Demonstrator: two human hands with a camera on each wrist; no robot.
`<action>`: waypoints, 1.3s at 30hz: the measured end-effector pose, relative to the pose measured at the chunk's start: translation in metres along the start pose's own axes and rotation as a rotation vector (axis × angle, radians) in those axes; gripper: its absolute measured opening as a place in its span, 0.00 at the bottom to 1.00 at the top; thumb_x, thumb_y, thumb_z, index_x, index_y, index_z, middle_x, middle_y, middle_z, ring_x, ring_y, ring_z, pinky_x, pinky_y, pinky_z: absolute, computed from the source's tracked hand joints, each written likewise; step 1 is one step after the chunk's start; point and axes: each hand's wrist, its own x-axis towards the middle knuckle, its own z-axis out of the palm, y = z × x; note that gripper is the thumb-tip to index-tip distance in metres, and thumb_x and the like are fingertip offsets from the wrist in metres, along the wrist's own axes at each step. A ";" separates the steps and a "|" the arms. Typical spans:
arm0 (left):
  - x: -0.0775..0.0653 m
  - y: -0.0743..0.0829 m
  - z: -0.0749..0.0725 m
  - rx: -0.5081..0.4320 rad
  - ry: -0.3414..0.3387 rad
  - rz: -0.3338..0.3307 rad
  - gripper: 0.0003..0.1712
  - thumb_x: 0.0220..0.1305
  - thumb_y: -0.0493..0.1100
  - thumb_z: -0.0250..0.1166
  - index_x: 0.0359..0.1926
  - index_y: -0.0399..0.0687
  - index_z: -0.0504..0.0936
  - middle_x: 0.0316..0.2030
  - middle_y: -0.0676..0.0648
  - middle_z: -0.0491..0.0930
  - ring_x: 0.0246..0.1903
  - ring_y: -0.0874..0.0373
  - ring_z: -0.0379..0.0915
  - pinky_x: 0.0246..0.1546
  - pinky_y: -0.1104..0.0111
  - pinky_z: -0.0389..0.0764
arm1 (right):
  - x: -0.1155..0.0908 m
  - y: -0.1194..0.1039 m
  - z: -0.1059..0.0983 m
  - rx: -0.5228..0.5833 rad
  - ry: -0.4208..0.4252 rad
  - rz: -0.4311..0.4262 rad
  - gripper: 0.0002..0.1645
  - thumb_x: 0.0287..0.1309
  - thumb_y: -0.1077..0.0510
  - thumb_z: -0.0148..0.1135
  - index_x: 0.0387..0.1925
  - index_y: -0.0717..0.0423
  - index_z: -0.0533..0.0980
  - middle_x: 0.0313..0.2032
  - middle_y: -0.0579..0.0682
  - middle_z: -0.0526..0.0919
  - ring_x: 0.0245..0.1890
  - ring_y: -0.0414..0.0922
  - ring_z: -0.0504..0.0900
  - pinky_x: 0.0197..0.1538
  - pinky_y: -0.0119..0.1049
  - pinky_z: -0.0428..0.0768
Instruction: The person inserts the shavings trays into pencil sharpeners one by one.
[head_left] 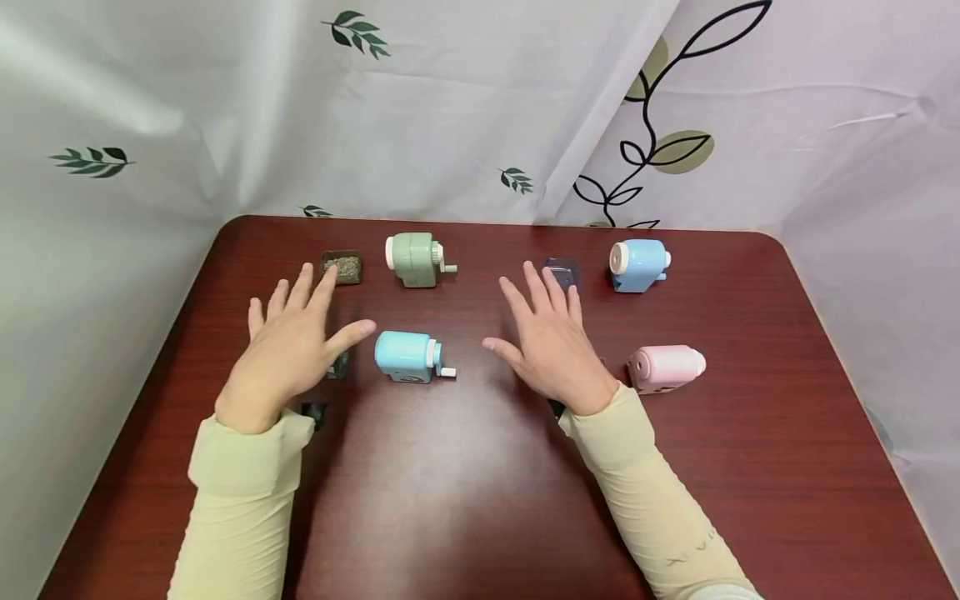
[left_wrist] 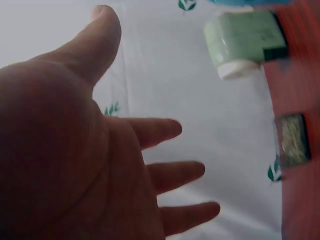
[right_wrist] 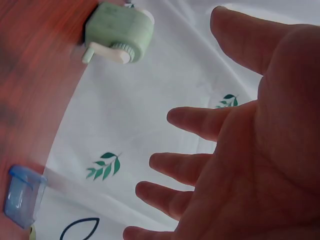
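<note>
My left hand [head_left: 283,350], fingers spread and palm down, hovers over the left of the table, holding nothing. Beyond its fingertips lies a small clear tray of pencil shavings [head_left: 342,267]. To its right sit a light blue crank pencil sharpener [head_left: 405,356] and, farther back, a green one [head_left: 415,259]. Also spread and holding nothing, my right hand [head_left: 558,350] overlaps a transparent blue tray [head_left: 562,271] in the head view. The right wrist view shows that tray [right_wrist: 24,197] uncovered. A pink sharpener [head_left: 666,367] lies right of the right hand, with a blue sharpener [head_left: 639,265] behind it.
Under the left hand, a dark translucent piece [head_left: 339,365] is partly hidden. A small black object [head_left: 313,414] shows beside the left cuff. The reddish-brown table [head_left: 465,517] ends at the back against a white curtain [head_left: 450,125] with leaf prints.
</note>
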 end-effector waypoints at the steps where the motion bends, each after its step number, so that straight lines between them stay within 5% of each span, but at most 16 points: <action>1: 0.000 -0.004 -0.001 -0.003 -0.012 0.007 0.55 0.60 0.76 0.42 0.75 0.48 0.37 0.72 0.34 0.30 0.66 0.27 0.27 0.58 0.35 0.27 | 0.000 -0.001 0.000 0.001 -0.001 -0.005 0.47 0.58 0.32 0.54 0.71 0.52 0.56 0.71 0.60 0.47 0.70 0.59 0.44 0.64 0.62 0.43; 8: -0.003 -0.043 -0.006 -0.089 -0.081 0.100 0.54 0.60 0.69 0.54 0.74 0.45 0.43 0.72 0.35 0.40 0.69 0.37 0.35 0.62 0.41 0.45 | 0.003 -0.009 0.005 0.042 0.011 -0.056 0.46 0.58 0.33 0.54 0.71 0.52 0.56 0.71 0.60 0.49 0.70 0.57 0.44 0.65 0.61 0.47; 14: -0.005 -0.081 0.003 -0.147 -0.099 0.160 0.66 0.40 0.65 0.72 0.74 0.47 0.48 0.70 0.37 0.52 0.66 0.39 0.49 0.59 0.42 0.56 | 0.005 -0.017 0.009 0.042 0.013 -0.094 0.47 0.59 0.33 0.53 0.71 0.51 0.55 0.70 0.59 0.51 0.69 0.57 0.47 0.64 0.60 0.50; 18: -0.004 -0.097 0.013 -0.133 -0.083 0.217 0.65 0.34 0.57 0.78 0.72 0.45 0.54 0.67 0.35 0.57 0.63 0.37 0.54 0.57 0.43 0.59 | 0.008 -0.025 0.012 0.039 0.021 -0.121 0.47 0.58 0.33 0.54 0.71 0.52 0.55 0.71 0.57 0.51 0.69 0.57 0.49 0.64 0.58 0.53; 27: 0.003 -0.110 0.032 -0.124 -0.028 0.305 0.56 0.34 0.42 0.79 0.67 0.44 0.63 0.62 0.38 0.66 0.59 0.40 0.62 0.53 0.46 0.65 | 0.012 -0.038 0.018 0.047 -0.010 -0.136 0.48 0.57 0.34 0.56 0.72 0.50 0.53 0.71 0.56 0.51 0.69 0.56 0.49 0.65 0.55 0.53; 39: 0.006 -0.117 0.041 -0.152 0.013 0.321 0.43 0.35 0.41 0.79 0.58 0.47 0.73 0.53 0.42 0.75 0.43 0.50 0.75 0.41 0.55 0.73 | 0.016 -0.050 0.029 0.123 -0.032 -0.190 0.47 0.58 0.37 0.58 0.72 0.52 0.53 0.70 0.56 0.54 0.66 0.54 0.57 0.65 0.47 0.58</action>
